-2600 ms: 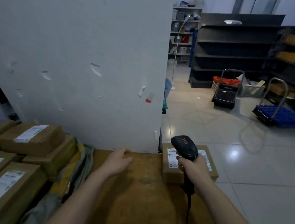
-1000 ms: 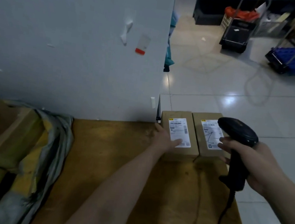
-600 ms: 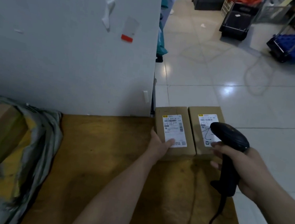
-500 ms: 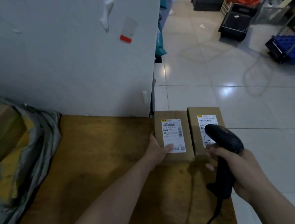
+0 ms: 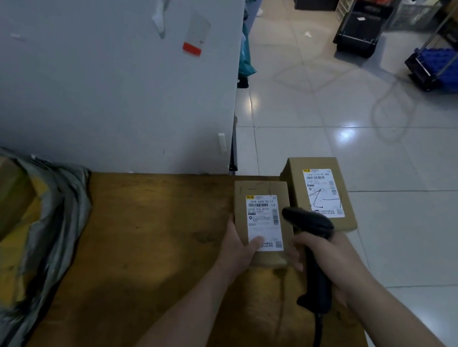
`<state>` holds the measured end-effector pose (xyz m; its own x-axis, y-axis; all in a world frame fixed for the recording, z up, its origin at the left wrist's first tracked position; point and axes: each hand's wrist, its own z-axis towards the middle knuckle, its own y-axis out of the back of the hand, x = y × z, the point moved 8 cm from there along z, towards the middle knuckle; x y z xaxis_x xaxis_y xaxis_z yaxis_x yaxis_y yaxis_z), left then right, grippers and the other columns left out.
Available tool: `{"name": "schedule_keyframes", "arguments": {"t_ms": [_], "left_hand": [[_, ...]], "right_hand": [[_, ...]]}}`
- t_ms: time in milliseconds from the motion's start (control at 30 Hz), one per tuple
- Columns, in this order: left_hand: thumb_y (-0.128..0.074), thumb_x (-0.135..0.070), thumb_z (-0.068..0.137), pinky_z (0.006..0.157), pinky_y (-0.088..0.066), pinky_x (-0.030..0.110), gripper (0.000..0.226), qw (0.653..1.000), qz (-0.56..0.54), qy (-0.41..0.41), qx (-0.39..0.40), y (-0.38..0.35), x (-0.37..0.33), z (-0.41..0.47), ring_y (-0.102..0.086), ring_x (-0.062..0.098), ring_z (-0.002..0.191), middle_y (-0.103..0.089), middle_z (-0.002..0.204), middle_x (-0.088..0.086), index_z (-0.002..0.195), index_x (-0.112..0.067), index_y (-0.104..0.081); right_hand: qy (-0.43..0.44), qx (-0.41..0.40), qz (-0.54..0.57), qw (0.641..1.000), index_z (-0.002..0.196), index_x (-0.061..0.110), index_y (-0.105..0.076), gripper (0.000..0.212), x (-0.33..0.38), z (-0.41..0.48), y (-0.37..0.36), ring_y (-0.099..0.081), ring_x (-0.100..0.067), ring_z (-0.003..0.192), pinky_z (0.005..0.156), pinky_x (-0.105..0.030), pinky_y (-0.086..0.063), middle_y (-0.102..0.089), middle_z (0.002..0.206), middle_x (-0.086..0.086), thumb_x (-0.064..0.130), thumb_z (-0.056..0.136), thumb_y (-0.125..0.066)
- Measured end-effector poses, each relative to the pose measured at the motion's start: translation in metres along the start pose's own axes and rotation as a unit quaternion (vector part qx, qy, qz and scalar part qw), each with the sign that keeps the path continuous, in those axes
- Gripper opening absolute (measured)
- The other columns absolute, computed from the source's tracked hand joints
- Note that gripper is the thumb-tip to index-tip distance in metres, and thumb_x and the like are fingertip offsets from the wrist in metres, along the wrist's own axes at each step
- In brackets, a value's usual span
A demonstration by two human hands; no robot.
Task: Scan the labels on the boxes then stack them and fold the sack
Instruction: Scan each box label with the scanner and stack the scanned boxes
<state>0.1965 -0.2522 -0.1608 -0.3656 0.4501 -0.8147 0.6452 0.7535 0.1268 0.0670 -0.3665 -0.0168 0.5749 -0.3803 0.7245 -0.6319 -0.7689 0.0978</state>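
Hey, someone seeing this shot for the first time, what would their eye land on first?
Likely the black scanner, gripped in the right hand close by the labelled near box, which the left hand holds at the wooden table's right side. The far box, also labelled, sits just behind at the table's corner, and a crumpled grey-and-yellow sack lies at the left edge.

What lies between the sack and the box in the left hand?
In the head view, only bare brown table separates the sack from the box that the left hand holds.

brown boxes (image 5: pixel 266 190) with white labels (image 5: pixel 265 223), black scanner (image 5: pixel 309 225), grey-and-yellow sack (image 5: pixel 45 223).
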Motion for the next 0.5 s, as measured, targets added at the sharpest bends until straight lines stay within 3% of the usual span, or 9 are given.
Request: {"name": "schedule_keyframes", "arguments": {"t_ms": [100, 167, 267, 500], "left_hand": [[-0.077, -0.02, 0.085, 0.092, -0.058, 0.036, 0.088, 1.0, -0.014, -0.002, 0.0, -0.001, -0.001, -0.002, -0.062, 0.014, 0.111, -0.058, 0.133, 0.0, 0.154, -0.021, -0.023], [-0.077, -0.018, 0.086, 0.08, -0.058, 0.025, 0.086, 1.0, -0.019, -0.002, 0.003, -0.002, -0.001, -0.002, -0.063, 0.009, 0.103, -0.059, 0.13, 0.0, 0.154, -0.019, -0.024], [-0.075, -0.012, 0.086, 0.062, -0.055, 0.015, 0.08, 0.999, -0.033, -0.008, 0.003, -0.002, -0.003, -0.002, -0.064, 0.006, 0.094, -0.061, 0.124, -0.002, 0.151, -0.019, -0.029], [-0.074, -0.008, 0.087, 0.065, -0.053, 0.01, 0.069, 0.998, -0.049, -0.026, 0.007, -0.001, -0.001, 0.0, -0.065, 0.005, 0.097, -0.063, 0.12, -0.003, 0.145, -0.016, -0.038]], "right_hand": [[0.003, -0.009, -0.009, 1.0, 0.107, 0.001, -0.065, 0.018, 0.008, 0.008, -0.01, -0.072, -0.033, 0.074, 0.069, -0.043, -0.06, -0.07, 0.087, -0.029, 0.005, 0.09, -0.067], [0.001, -0.026, -0.031, 0.999, 0.104, 0.008, -0.065, 0.016, 0.011, 0.013, -0.014, -0.075, -0.036, 0.088, 0.081, -0.049, -0.062, -0.071, 0.099, -0.026, 0.008, 0.089, -0.07], [-0.009, -0.033, -0.049, 0.998, 0.101, 0.011, -0.064, 0.014, 0.011, 0.018, -0.022, -0.074, -0.032, 0.089, 0.083, -0.049, -0.063, -0.072, 0.102, -0.021, 0.01, 0.089, -0.071], [-0.013, -0.035, -0.082, 0.996, 0.095, 0.013, -0.063, 0.009, 0.014, 0.021, -0.036, -0.074, -0.028, 0.087, 0.076, -0.041, -0.062, -0.072, 0.1, -0.019, 0.01, 0.09, -0.069]]}}
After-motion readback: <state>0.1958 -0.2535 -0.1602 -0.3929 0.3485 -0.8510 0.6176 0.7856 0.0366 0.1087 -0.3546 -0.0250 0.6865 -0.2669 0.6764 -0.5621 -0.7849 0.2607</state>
